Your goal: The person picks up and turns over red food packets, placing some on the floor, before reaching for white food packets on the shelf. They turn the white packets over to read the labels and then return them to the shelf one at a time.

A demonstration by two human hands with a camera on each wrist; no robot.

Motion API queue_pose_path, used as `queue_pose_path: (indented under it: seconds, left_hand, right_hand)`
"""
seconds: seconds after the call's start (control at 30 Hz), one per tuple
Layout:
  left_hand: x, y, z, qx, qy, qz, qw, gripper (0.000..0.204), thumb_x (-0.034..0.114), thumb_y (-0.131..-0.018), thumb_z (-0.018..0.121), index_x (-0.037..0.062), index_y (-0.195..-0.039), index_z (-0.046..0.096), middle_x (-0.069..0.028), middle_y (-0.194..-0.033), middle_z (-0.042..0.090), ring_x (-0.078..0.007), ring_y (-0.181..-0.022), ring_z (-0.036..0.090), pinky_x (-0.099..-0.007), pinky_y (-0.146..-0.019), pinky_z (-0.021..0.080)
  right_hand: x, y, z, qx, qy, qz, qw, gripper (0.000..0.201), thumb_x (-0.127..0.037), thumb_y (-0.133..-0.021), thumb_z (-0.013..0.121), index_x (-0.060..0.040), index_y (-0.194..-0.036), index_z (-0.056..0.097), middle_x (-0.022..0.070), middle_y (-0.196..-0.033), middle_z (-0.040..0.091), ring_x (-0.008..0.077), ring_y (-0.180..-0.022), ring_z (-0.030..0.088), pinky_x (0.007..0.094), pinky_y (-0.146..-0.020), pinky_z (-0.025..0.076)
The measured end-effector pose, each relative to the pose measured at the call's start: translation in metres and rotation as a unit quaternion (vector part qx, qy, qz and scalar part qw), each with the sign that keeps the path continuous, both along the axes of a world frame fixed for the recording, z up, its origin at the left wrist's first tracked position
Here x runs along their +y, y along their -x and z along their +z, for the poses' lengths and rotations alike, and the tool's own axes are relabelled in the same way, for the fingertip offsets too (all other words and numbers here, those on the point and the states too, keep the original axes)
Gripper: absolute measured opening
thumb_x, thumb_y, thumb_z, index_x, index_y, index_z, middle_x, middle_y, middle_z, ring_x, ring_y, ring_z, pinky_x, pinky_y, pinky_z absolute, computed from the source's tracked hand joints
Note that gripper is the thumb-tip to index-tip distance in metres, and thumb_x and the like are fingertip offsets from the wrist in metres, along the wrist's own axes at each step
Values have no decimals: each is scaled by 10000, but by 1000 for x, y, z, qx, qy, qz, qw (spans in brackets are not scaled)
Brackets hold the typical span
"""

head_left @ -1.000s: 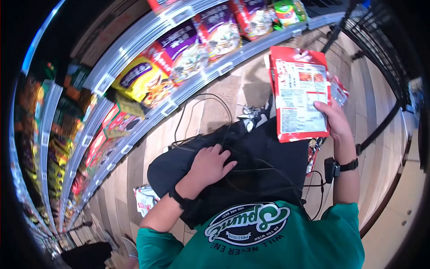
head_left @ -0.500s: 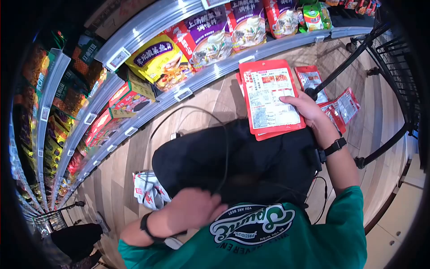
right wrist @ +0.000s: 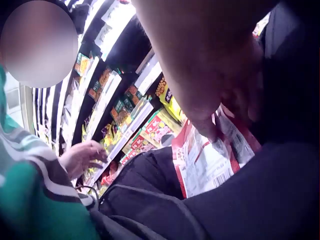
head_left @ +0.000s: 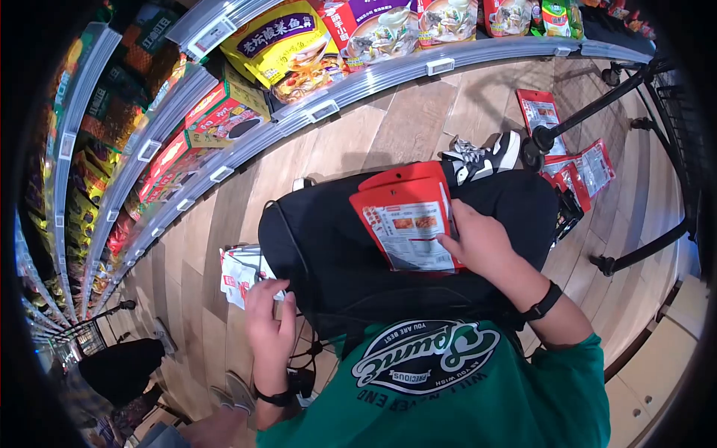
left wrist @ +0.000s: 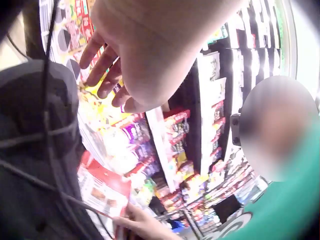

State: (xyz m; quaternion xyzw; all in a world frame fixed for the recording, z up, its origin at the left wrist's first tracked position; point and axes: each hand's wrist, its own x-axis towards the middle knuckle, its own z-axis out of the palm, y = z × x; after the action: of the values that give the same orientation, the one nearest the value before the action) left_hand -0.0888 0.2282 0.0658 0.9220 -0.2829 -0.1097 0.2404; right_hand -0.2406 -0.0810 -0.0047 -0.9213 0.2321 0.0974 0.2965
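Note:
My right hand point(head_left: 482, 240) holds red-and-white food pouches point(head_left: 412, 224) by their right edge, thumb over the front one. At least two overlap, lying over my dark-trousered lap with the printed label side up. In the right wrist view the pouches point(right wrist: 200, 165) show a barcode, and the fingers are in shadow. My left hand point(head_left: 270, 321) is raised beside my left knee with nothing in it, its fingers spread and slightly bent. Below it in the head view, white packets with red print point(head_left: 237, 275) lie on the floor by my leg, partly overlapped by the hand.
More red pouches point(head_left: 594, 175) lie on the wood floor near a cart's wheel and black frame point(head_left: 579, 119). Shelves curve along the left and front, stocked with a yellow bag point(head_left: 284, 48) and purple bags. A black cable point(head_left: 299, 257) crosses my knee. Another person's shoes point(head_left: 239, 392) show at lower left.
The right hand has brought the red pouches down and left over my lap, tilting them. My left hand has left the knee, passed close to my shirt, and now is near the white packets.

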Motion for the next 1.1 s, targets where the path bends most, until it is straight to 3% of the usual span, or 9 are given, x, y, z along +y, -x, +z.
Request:
queue_pose_path:
  seconds: [0.17,0.33,0.47,0.53,0.67,0.73,0.83,0.9,1.1]
  left_hand:
    - [-59,-30,21,-10,106,-215,971,270,61,-755,699,8,-1009,628,-152,-1009,628,-332,-961,595,-386,-848,474]
    - [-148,-68,-12,4,20,-330,944,500,135,-767,722,12,-1219,546,-196,-1216,564,-342,-1145,524,-385,-983,415]
    - [-188,-101,-85,257,-85,-354,895,403,154,-843,691,-26,-1175,552,-116,-1077,643,-193,-1026,599,-305,-903,462]
    - [-188,-111,-107,430,77,-256,862,221,144,-884,658,-23,-1012,588,-89,-945,672,-165,-877,640,-286,-796,494]
    - [-207,-104,-75,427,209,-99,874,96,97,-906,629,22,-947,585,-24,-824,644,-60,-719,592,-209,-660,471]
    - [-206,-119,-88,397,91,-149,901,109,125,-926,600,24,-934,560,-15,-791,620,-57,-673,554,-221,-623,451]
    - [-201,-105,-128,286,105,-142,942,149,157,-957,555,8,-966,563,-16,-832,615,-77,-743,558,-250,-683,458]
    - [-197,-101,-140,403,170,-77,896,182,140,-955,551,-2,-1067,564,-34,-918,636,-92,-812,585,-244,-736,468]
    - [-213,-85,-114,408,165,-111,891,263,74,-921,574,4,-1169,524,-64,-1028,636,-117,-916,606,-252,-814,477]
  right_hand:
    - [4,-2,-1,10,4,0,1000,392,-269,-810,678,-34,-1028,452,150,-812,654,349,-738,654,432,-630,530]
    - [0,10,-12,-44,-18,-13,999,205,-270,-852,626,-73,-871,573,157,-704,639,362,-698,637,467,-618,505]
    - [-2,14,-13,-106,-169,-88,976,177,-219,-876,611,-50,-822,613,187,-723,618,392,-679,595,424,-607,485]
    - [-3,13,-20,-167,-311,-171,920,185,-208,-895,587,-28,-889,627,208,-789,626,379,-729,609,397,-638,488]
    - [-10,-2,-31,-195,-266,-158,931,281,-238,-964,499,22,-932,602,164,-762,634,250,-656,637,362,-627,493]
    - [-16,-5,-24,-60,-150,-69,984,285,-304,-926,514,-49,-956,637,167,-822,660,354,-749,639,414,-696,504]
    - [-65,29,32,-147,-96,-158,972,260,-288,-900,580,-53,-999,632,113,-789,674,276,-693,656,352,-660,519]
    - [-141,100,13,-305,-247,-410,823,206,-286,-898,603,-92,-950,648,1,-766,629,88,-652,606,235,-567,486]
    - [-186,261,-111,95,-196,-555,802,639,-625,-760,654,-34,-997,599,73,-787,619,190,-661,630,335,-563,538]
